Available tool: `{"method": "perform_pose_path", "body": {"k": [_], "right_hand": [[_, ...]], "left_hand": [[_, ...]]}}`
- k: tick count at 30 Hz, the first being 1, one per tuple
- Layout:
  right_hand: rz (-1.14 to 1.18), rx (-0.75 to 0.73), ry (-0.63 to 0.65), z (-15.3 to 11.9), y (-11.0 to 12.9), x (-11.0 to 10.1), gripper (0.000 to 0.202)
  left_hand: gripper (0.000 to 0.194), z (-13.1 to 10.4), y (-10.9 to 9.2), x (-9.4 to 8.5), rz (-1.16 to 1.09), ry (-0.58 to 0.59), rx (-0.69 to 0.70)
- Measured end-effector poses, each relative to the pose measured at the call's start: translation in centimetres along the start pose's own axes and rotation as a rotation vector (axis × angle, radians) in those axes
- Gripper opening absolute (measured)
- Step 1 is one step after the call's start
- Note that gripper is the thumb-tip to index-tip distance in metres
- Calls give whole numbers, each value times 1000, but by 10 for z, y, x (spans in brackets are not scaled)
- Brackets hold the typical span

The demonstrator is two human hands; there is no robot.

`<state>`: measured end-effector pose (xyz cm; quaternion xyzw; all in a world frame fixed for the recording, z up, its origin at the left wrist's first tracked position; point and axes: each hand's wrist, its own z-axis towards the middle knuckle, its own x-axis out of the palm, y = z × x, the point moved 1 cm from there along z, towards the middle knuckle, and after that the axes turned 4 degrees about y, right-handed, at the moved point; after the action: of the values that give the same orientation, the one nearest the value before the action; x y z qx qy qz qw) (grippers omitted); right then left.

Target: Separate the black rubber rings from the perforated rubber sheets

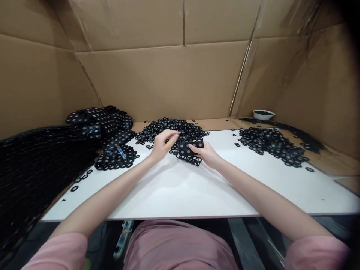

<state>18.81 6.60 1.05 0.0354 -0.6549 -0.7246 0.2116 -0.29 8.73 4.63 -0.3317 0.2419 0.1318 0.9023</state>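
Observation:
My right hand (208,153) grips a black sheet (187,150) with rows of round holes, thumb on top, above the white board (180,195). The sheet's lower part is an open lattice and hangs toward me. To the left of the sheet, my left hand (164,144) is raised and apart from it, thumb and forefinger tips drawn together. Whether something small sits between those tips I cannot make out. Just behind both hands lies a heap of small black rings (168,127).
More black rings (270,144) spread on the right, near a white bowl (263,114) of dark material. At left lie perforated black sheets (104,122), a ring pile (115,159) with a blue strip (121,152), and a large black mass (42,172). Cardboard walls (157,82) enclose the board.

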Motion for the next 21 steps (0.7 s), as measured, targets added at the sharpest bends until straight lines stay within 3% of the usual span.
{"method": "perform_pose_path", "body": {"k": [3, 6, 10, 14, 21], "right_hand": [[42, 14, 4, -1, 2, 1, 37], [98, 19, 9, -3, 5, 2, 34], [134, 15, 73, -4, 7, 2, 33], [30, -22, 114, -3, 2, 0, 38], [-160, -150, 65, 0, -5, 0, 34]], "left_hand": [[26, -15, -18, 6, 105, 103, 189], [30, -20, -20, 10, 147, 113, 270], [29, -19, -17, 10, 164, 88, 271], [24, -19, -18, 9, 142, 101, 259], [18, -20, -22, 10, 64, 99, 156]]}}
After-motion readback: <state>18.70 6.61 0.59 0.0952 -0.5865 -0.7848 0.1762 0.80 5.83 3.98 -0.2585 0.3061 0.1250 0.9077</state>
